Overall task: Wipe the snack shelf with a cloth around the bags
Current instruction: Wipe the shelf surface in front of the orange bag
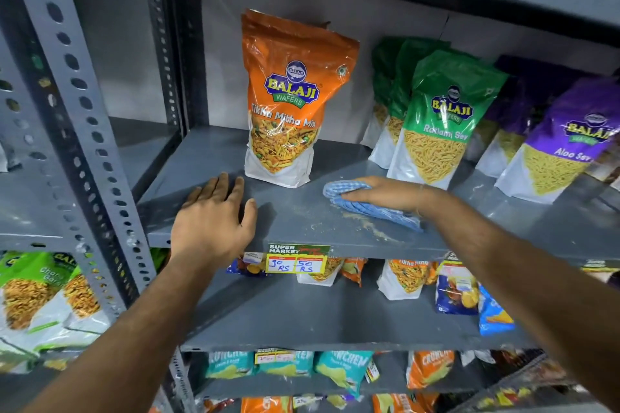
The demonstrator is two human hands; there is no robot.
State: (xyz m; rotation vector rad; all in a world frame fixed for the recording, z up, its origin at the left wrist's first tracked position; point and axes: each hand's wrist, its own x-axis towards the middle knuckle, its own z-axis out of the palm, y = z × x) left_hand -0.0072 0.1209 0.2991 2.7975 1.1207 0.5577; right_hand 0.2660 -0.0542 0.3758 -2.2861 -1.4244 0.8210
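The blue checked cloth [365, 203] lies bunched on the grey shelf [302, 211], near the front edge, its long axis running from the upper left down to the lower right. The right hand [385, 193] lies flat on top of it, fingers [350, 195] held together and pointing left, pressing the cloth to the metal. Pale crumbs and dust [365, 223] lie scattered just in front of the cloth. Behind and to the left of it stands an orange snack bag [288, 100], upright; a green bag [439, 124] stands just behind the right hand, with a purple bag [563, 151] further right. The left hand [214, 218] rests palm down on the shelf's front left corner, fingers spread, holding nothing. A price tag [297, 260] hangs off the shelf edge between the arms.
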